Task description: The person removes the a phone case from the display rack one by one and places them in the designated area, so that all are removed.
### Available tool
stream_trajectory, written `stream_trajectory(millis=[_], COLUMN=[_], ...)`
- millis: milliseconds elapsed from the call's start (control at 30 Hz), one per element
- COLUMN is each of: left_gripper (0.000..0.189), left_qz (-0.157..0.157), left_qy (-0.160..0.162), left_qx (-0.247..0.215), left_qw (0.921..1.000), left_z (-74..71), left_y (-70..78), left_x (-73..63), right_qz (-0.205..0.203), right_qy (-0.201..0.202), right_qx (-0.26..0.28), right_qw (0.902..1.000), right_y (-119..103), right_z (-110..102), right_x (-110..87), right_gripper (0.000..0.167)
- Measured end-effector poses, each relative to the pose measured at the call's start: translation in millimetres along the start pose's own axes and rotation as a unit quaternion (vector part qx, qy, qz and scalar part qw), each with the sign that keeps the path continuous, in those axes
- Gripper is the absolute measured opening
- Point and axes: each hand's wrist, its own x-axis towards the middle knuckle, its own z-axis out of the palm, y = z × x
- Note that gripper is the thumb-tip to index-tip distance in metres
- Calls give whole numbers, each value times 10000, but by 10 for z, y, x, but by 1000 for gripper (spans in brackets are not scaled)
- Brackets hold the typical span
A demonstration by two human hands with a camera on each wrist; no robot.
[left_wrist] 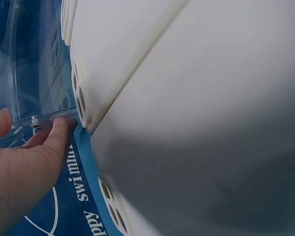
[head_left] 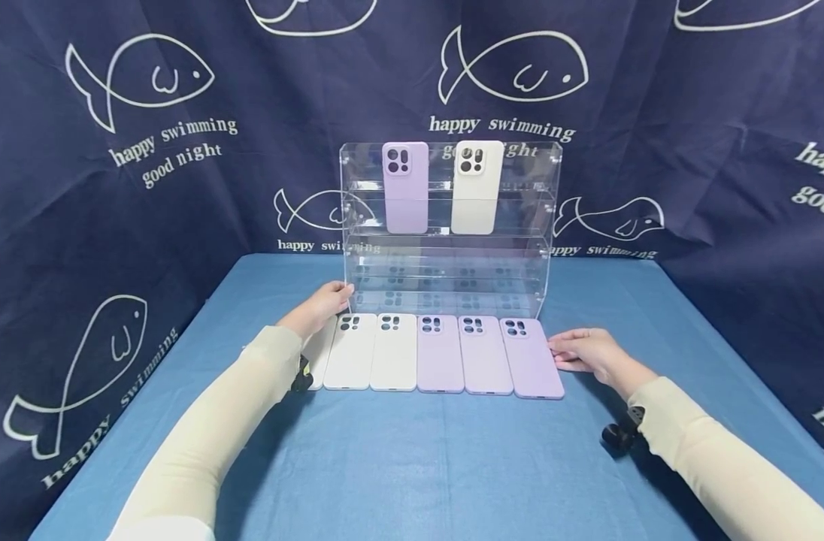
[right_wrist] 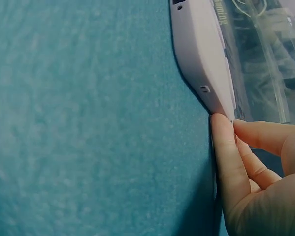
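Note:
At the lower left corner of a clear acrylic display stand [head_left: 446,263], my left hand [head_left: 328,299] grips the side panel, thumb and fingers on either side of its edge [left_wrist: 56,115]. My right hand [head_left: 588,352] pinches the outer edge of the rightmost purple phone case [head_left: 534,361] between thumb and finger, seen closely against the case [right_wrist: 204,59] in the right wrist view. In front of the stand lies a row of cases: three white, such as the white phone case [head_left: 395,357], then three purple. The left forearm partly hides the leftmost white case [head_left: 320,347].
Higher on the stand, a purple phone case [head_left: 407,195] and a white phone case [head_left: 477,195] stand upright, apart from each other. Blue cloth [head_left: 439,466] covers the table. Behind hangs a dark blue curtain [head_left: 358,90] with fish drawings.

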Motion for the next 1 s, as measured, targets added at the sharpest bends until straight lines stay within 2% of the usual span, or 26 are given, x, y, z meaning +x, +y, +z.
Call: stream_trajectory(millis=[200,533,767,1000], left_gripper=[62,61,63,64], left_qz=[53,88,52,35], left_qy=[63,-94,-123,-115], left_qx=[64,99,221,114], left_qw=[9999,9999,9997,9999], left_z=[0,-5,-21,-17], left_y=[27,9,21,12], left_x=[-22,-26,-5,-18], right_qz=[-33,-152,32,-184], right_qy=[-124,-191,-165,-130], right_qx=[186,-50,-91,-24], right_qw=[9997,9997,9998,9997], right_y=[-22,-93,-84,-95], right_z=[-20,-12,-2,-12], right_x=[9,-36,-43,-34], right_gripper=[41,47,51,49])
